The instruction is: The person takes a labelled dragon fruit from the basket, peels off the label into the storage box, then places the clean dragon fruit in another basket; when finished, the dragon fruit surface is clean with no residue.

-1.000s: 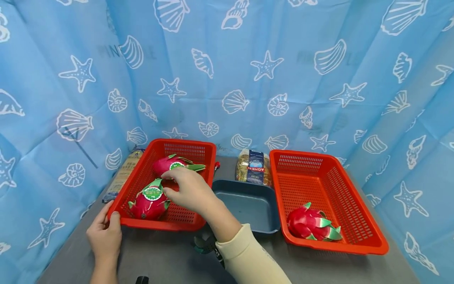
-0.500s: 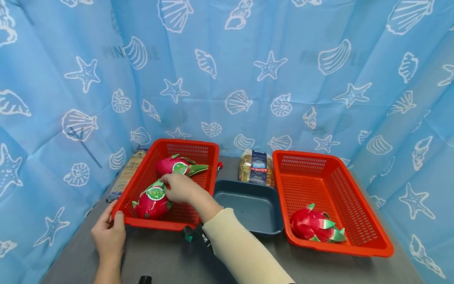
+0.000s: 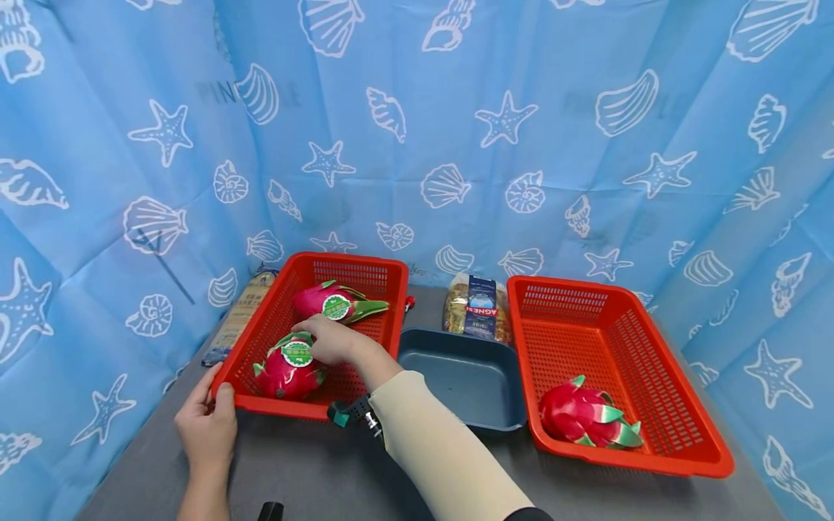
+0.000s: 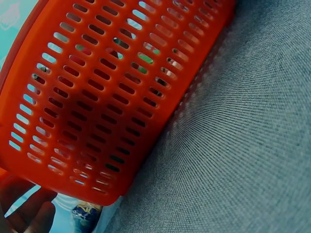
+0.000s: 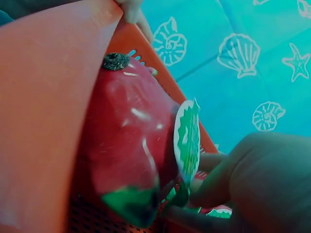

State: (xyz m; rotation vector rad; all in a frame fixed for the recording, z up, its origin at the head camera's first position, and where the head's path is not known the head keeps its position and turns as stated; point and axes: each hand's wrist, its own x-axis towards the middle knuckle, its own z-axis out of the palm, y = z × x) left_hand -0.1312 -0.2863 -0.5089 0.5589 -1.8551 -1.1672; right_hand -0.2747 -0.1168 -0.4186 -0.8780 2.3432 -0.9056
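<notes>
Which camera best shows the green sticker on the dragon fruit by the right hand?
The head view: the sticker faces it, so its round shape shows. The right wrist view is closer but sees the sticker steeply side-on. Through slots in the basket, the left wrist view shows green bits; I can't tell whether they're sticker.

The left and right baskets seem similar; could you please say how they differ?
The left basket holds two dragon fruits, the right basket one. The left hand holds the left basket's rim; no hand touches the right basket. The left basket's fruits show green labels; the right basket's fruit shows none. Both are red with slotted walls.
</notes>
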